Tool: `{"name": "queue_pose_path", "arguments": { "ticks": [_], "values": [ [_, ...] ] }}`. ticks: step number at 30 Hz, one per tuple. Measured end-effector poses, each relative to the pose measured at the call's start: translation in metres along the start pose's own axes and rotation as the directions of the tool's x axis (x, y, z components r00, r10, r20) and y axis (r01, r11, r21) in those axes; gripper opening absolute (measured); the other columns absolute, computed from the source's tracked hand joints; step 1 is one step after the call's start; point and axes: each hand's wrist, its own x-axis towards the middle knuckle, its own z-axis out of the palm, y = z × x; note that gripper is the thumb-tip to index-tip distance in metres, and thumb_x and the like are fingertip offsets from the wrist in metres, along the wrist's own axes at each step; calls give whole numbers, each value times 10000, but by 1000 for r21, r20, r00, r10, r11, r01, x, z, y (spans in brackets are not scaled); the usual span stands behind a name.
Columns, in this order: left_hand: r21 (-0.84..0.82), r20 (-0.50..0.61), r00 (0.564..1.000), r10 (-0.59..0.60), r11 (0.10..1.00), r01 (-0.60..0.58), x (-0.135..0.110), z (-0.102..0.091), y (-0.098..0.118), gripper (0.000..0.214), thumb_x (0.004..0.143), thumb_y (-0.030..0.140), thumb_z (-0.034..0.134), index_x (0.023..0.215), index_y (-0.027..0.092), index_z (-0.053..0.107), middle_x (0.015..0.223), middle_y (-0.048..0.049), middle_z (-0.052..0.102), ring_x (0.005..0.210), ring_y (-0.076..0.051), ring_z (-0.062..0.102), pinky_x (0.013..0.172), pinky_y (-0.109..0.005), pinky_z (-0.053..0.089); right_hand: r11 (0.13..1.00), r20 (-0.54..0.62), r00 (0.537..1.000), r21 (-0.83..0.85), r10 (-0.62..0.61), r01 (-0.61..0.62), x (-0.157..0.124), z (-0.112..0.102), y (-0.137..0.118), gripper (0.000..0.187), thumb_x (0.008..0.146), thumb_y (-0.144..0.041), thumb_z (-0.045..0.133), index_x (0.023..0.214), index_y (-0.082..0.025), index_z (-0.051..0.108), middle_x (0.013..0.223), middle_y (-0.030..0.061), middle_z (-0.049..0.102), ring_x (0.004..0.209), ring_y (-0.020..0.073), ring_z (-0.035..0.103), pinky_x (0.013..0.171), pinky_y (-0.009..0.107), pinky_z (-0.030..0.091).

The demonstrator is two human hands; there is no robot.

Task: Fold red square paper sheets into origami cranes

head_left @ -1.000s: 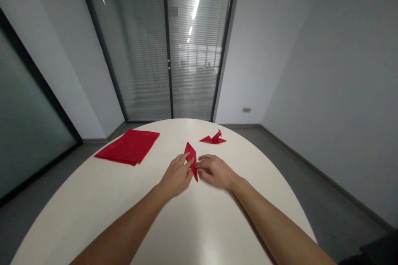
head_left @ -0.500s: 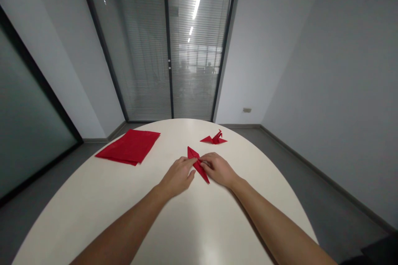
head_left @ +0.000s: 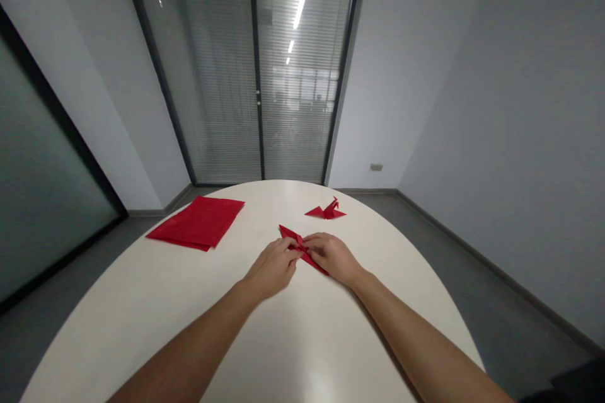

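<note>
A narrow folded piece of red origami paper (head_left: 317,262) lies slantwise between my hands, just above the white table. My left hand (head_left: 273,267) pinches its middle from the left, thumb and fingertips close together. From the other side my right hand (head_left: 333,257) grips the same middle part, its fingers curled over the paper. One pointed end shows beyond my left fingertips and the other comes out below my right hand. The folds at the centre are partly covered by my fingers. Behind my right hand stands a finished red paper crane (head_left: 328,210).
A stack of flat red paper sheets (head_left: 201,221) lies on the left of the round white table (head_left: 265,352). The table's curved edge runs around at the back and right. Beyond are a glass partition with blinds (head_left: 217,126) and grey walls.
The folded paper has turned, its far tip swinging left and its near tip right. My left thumb and fingers have closed from spread to a pinch on it.
</note>
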Motion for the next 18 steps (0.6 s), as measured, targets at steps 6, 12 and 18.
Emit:
{"name": "queue_pose_path", "arguments": {
  "ticks": [6,12,18],
  "values": [
    [-26,32,999,35,999,-34,0,-1,2,289,901,63,509,1030,207,724,1034,-60,645,1017,-214,584,930,-352,509,996,-29,999,86,27,-24,1,1,-10,282,833,-39,579,941,-235,751,975,21,742,887,175,678,832,289,507],
    [-122,24,996,82,989,-78,0,4,-3,331,887,30,515,1100,199,703,1144,-49,692,1094,-200,598,1014,-348,491,989,-67,987,9,148,-147,1,4,-8,189,811,-68,603,889,-212,696,858,6,707,737,156,627,677,259,447],
    [-124,-16,1000,23,992,-25,-1,9,-8,291,899,46,540,1046,235,706,1089,-9,737,1017,-183,646,935,-333,521,998,17,997,6,70,-70,-4,0,-7,165,838,-106,591,930,-225,659,881,-3,702,765,152,620,699,252,437]
  ]
}}
